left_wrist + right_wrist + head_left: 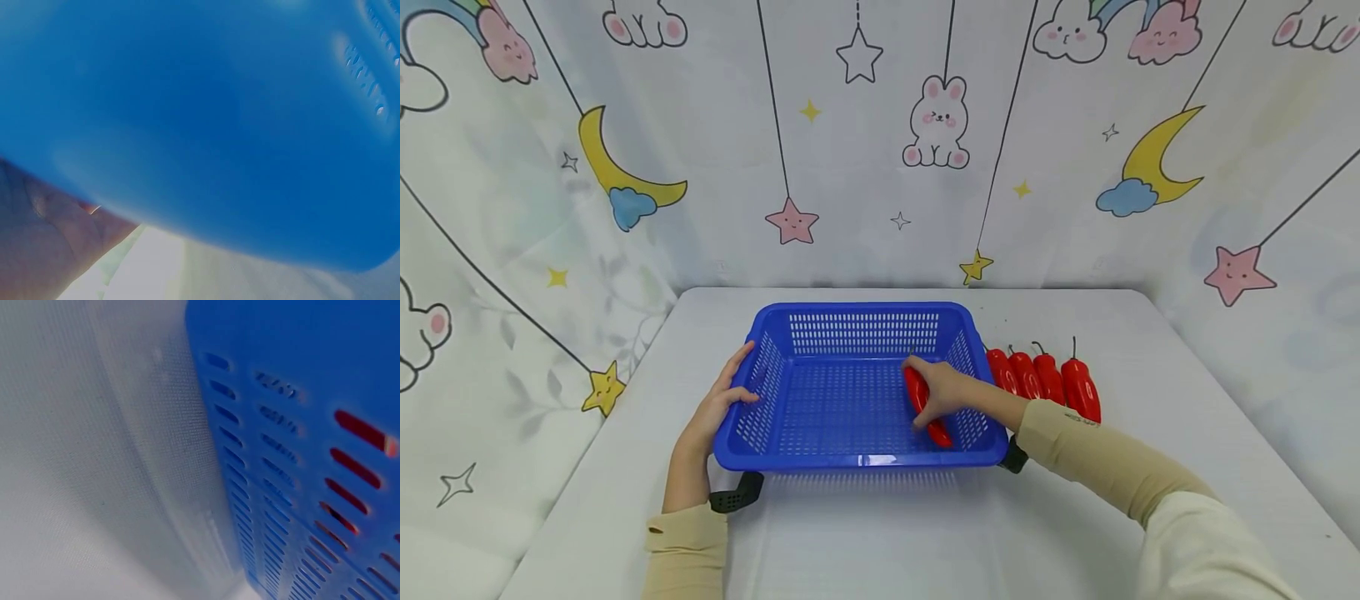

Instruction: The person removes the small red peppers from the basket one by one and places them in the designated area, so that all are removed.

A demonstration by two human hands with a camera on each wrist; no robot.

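Note:
A blue plastic basket (pixel 850 460) with slotted walls stands on the white table. Inside it, toward the right, my right hand (pixel 946 390) grips a long red chili pepper (pixel 938 433), whose lower end points toward the front rim. My left hand (pixel 709 417) holds the basket's left rim, with one digit reaching over the edge. In the left wrist view, part of that hand (pixel 56 237) shows beside the blurred blue basket (pixel 206 125). The right wrist view has the basket's slotted wall (pixel 281 337), with red visible through some slots; the right hand is hidden there.
Several red chili peppers (pixel 1081 392) lie side by side on the table (pixel 1172 483), just right of the basket. Black wrist devices (pixel 737 493) sit at both wrists. A patterned curtain (pixel 865 167) hangs behind the table and along both sides.

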